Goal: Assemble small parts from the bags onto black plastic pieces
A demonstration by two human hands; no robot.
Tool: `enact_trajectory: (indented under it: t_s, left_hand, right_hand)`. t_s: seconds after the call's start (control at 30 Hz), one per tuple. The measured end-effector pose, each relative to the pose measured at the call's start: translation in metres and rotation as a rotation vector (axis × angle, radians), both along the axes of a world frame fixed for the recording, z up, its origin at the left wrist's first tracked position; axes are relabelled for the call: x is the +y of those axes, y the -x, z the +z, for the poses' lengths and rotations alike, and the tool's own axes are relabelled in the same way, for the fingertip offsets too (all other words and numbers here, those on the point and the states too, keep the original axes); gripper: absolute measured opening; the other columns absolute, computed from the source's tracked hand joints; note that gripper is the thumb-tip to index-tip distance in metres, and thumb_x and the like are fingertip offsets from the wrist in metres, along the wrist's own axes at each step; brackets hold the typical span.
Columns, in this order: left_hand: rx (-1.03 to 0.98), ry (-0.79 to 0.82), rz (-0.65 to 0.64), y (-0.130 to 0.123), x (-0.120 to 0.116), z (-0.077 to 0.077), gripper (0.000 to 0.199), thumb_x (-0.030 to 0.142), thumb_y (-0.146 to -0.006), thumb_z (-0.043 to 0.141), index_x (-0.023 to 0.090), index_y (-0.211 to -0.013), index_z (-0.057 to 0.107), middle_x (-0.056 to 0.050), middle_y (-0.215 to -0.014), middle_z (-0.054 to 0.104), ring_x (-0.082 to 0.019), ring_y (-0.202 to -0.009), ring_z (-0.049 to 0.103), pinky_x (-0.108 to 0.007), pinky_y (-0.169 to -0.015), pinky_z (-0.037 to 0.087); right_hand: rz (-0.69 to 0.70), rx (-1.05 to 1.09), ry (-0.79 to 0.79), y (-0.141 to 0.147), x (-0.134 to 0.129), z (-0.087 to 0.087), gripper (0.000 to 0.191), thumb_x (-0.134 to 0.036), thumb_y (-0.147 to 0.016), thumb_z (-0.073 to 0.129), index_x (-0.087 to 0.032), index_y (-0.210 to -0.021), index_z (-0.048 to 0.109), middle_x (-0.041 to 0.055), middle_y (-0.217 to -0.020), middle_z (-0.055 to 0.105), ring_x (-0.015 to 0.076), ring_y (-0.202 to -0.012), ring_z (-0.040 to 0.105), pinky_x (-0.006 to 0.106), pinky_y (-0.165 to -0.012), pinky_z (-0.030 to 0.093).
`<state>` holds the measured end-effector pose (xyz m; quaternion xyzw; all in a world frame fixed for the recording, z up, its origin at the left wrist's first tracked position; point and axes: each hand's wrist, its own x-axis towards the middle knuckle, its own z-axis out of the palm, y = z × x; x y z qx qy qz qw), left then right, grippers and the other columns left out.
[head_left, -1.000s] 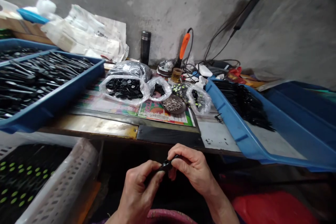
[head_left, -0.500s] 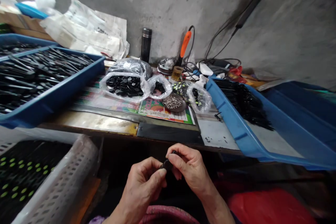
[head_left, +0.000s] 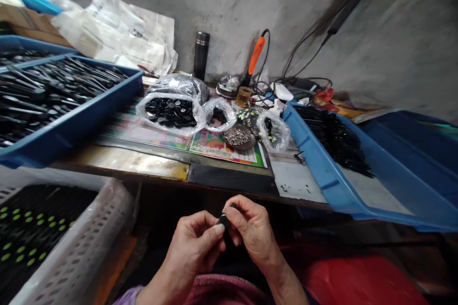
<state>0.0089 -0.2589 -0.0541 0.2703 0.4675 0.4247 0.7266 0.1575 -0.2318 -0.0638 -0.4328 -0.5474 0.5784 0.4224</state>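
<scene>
Both hands meet in front of the table edge, below the dark metal strip. Between them is a small black plastic part (head_left: 224, 220) with a rounded face; its exact kind is hidden by the fingers. My left hand (head_left: 195, 244) pinches it between thumb and forefinger. My right hand (head_left: 250, 228) grips its other end, a dark tip showing above the thumb. On the table beyond, a clear bag of black round caps (head_left: 171, 113) lies open, beside a smaller bag (head_left: 219, 115) of black pieces. A dish of small metal screws (head_left: 237, 137) sits closest to the hands.
Blue trays of black long-handled pieces stand left (head_left: 118, 97) and right (head_left: 311, 152). A white perforated basket (head_left: 89, 243) holds black pieces with green dots at lower left. An orange-handled tool (head_left: 256, 55) and a black cylinder (head_left: 201, 56) stand by the wall.
The hands stay together on the black part, with the fingers shifting slightly and more of its rounded face showing. The camera view has tilted a little.
</scene>
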Motion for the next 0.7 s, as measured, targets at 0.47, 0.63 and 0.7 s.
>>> enact_trajectory:
  t_s: [0.47,0.63,0.7]
  left_hand:
    - [-0.015,-0.051,-0.01,-0.002,0.016,0.0,0.054,0.06,-0.053,0.087,0.016,-0.063,0.058,0.002,-0.048,0.061,-0.001,-0.033,0.036,-0.013,-0.033,0.019]
    - [-0.011,-0.054,0.018,-0.003,0.023,0.001,0.054,0.06,-0.052,0.088,0.016,-0.062,0.058,0.002,-0.047,0.059,-0.001,-0.033,0.034,-0.013,-0.034,0.017]
    - [-0.003,-0.062,0.029,-0.002,0.026,0.001,0.054,0.06,-0.052,0.087,0.016,-0.062,0.058,0.002,-0.047,0.059,-0.001,-0.033,0.033,-0.013,-0.034,0.017]
  right_hand:
    - [0.025,-0.176,-0.113,-0.026,0.025,0.03,0.032,-0.046,-0.093,0.06,-0.015,-0.087,0.064,-0.0064,-0.054,0.044,0.0061,-0.044,0.039,0.016,-0.043,0.029]
    - [-0.15,-0.575,-0.426,-0.048,0.058,0.038,0.021,-0.031,-0.095,0.053,-0.016,-0.086,0.066,-0.0024,-0.064,0.057,0.0096,-0.051,0.05,0.02,-0.051,0.041]
    - [-0.215,-0.779,-0.599,-0.054,0.076,0.039,0.018,-0.024,-0.094,0.052,-0.017,-0.086,0.066,0.0015,-0.077,0.065,0.0135,-0.065,0.06,0.023,-0.063,0.048]
